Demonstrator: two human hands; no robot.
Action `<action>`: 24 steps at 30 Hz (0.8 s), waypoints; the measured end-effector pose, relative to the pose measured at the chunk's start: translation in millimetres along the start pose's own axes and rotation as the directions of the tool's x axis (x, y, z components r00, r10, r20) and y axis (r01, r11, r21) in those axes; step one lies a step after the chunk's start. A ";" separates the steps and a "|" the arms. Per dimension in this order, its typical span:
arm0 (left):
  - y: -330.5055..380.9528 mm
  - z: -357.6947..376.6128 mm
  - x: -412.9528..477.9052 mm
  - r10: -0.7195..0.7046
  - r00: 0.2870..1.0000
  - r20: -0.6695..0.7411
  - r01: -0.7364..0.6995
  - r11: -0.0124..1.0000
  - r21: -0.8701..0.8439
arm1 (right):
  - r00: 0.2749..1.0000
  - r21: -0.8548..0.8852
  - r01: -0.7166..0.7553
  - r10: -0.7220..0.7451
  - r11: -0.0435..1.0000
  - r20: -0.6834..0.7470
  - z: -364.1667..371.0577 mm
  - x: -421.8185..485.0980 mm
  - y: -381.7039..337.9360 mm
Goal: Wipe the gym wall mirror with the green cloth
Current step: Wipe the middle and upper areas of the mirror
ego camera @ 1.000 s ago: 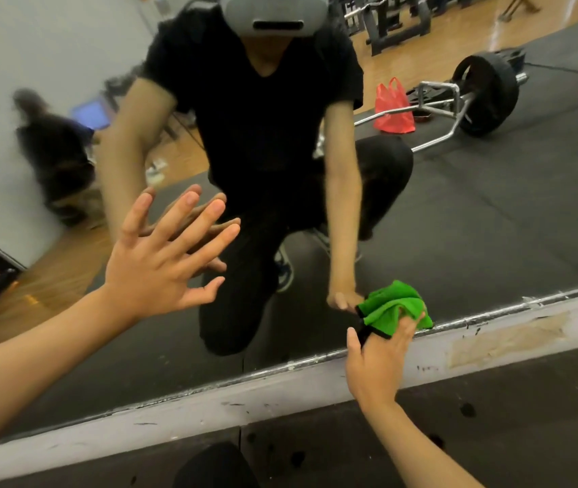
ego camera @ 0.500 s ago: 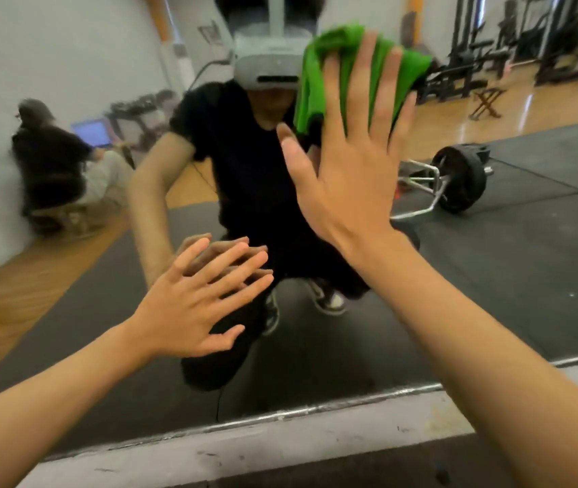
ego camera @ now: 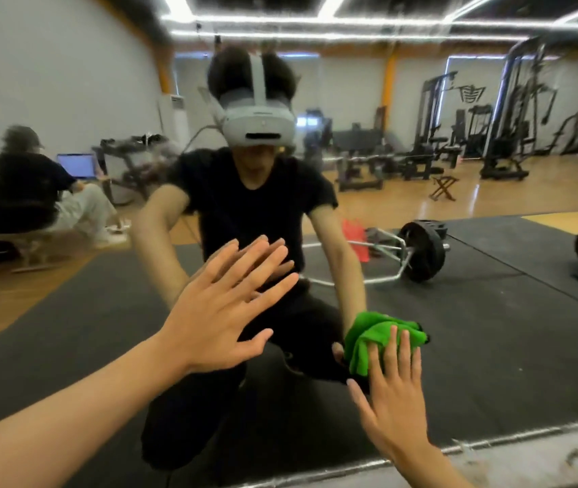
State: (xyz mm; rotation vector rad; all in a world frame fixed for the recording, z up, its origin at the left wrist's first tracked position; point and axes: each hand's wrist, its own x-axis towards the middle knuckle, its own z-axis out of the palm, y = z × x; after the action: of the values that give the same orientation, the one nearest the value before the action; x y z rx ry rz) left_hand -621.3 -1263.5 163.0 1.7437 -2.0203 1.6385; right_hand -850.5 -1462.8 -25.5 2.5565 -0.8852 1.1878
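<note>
The gym wall mirror point(ego camera: 491, 329) fills nearly the whole view and reflects me crouching in front of it. My left hand point(ego camera: 220, 311) lies flat against the glass at the centre, fingers spread and straight. Low on the right, my right hand point(ego camera: 391, 396) presses the bunched green cloth point(ego camera: 368, 341) onto the mirror with straight fingers. The cloth sticks out above and left of the fingertips. The part of the cloth under my palm is hidden.
The mirror's bottom edge and a scuffed white sill point(ego camera: 527, 463) run along the lower right. In the reflection are a trap bar with a black plate point(ego camera: 421, 255), weight machines point(ego camera: 491, 135) at the back, and a seated person point(ego camera: 27, 191) with a laptop on the left.
My right hand swept the cloth from the mirror's bottom edge up to head height, then back down to the lower right. The view tilted upward. My left hand stayed flat on the glass.
</note>
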 end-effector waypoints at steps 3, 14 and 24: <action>11.1 10.1 -4.0 -0.060 0.998 0.022 0.058 0.995 0.079 | 0.988 0.069 0.004 0.007 0.998 -0.156 -52.6 78.4 -11.3; 13.5 14.9 -1.9 -0.050 0.999 0.004 0.049 0.993 0.111 | 0.888 0.043 0.110 -0.079 0.993 -0.454 -161.1 239.9 -45.1; 11.8 18.6 -1.5 -0.061 0.998 -0.025 0.064 0.987 0.145 | 0.968 0.046 0.208 -0.199 0.977 -0.152 -95.3 127.9 -10.3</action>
State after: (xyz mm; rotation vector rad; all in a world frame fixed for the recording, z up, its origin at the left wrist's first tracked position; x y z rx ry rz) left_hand -618.5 -1277.1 145.8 1.8054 -1.8601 1.8194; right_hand -840.7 -1472.6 133.8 2.4948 -0.5477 1.3369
